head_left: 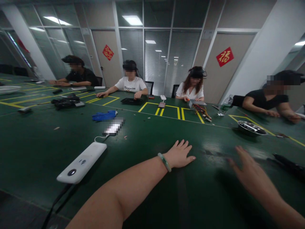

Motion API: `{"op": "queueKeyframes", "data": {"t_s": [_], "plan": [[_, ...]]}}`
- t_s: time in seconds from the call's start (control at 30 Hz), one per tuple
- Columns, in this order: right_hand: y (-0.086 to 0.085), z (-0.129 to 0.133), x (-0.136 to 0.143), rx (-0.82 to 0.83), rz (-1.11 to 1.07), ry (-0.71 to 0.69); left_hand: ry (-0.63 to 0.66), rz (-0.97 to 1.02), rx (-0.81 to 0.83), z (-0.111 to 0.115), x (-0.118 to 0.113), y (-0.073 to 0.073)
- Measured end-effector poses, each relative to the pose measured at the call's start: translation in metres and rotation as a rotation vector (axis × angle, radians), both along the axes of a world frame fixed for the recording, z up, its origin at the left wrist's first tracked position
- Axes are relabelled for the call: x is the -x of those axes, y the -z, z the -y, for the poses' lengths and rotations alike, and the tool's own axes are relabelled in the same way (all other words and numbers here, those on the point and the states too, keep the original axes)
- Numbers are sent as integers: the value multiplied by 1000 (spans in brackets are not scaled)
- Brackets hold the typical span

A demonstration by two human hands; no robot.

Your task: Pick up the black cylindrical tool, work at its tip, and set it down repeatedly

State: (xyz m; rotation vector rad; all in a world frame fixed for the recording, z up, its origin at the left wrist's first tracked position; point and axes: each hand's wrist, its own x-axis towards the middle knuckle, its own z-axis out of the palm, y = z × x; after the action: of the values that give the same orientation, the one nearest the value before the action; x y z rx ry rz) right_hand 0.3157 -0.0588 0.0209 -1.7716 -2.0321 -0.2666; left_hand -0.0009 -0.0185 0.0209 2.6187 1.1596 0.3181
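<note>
My left hand (179,154) lies palm down on the green tabletop (152,143), fingers spread, holding nothing. A jade-coloured bangle (164,162) circles that wrist. Off to the right, my right hand (250,168) is raised a little over the table, with a shadow beneath it. It is slightly blurred, its thumb and fingers apart, and nothing shows in it. Nearest to the right hand is a black folded object (289,165), perhaps an umbrella, at the right edge. Left of my left arm lies a white power bank (82,163), cabled to a phone (113,127).
A blue glove (104,115) and a black bundle (68,101) lie at left. At right stand a metal bowl (252,128) and a plastic bottle (225,105). Across the table sit several people in headsets, one by a metal box with coloured wires (202,111). Yellow tape (178,113) marks the tabletop.
</note>
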Motion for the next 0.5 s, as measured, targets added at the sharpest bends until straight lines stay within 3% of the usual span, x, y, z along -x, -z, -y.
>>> {"op": "queueKeyframes", "data": {"t_s": [0.13, 0.2, 0.3, 0.5], "plan": [[-6, -4, 124, 228, -11, -503, 222, -61, -137, -2, -6, 13], [-7, 2, 162, 304, -7, -661, 248, -112, -164, -4, -9, 21], [-5, 7, 175, 340, -40, -700, 228, -101, -213, -7, -14, 33], [-2, 1, 150, 415, -99, -704, 250, -130, -301, -8, -18, 41]]}}
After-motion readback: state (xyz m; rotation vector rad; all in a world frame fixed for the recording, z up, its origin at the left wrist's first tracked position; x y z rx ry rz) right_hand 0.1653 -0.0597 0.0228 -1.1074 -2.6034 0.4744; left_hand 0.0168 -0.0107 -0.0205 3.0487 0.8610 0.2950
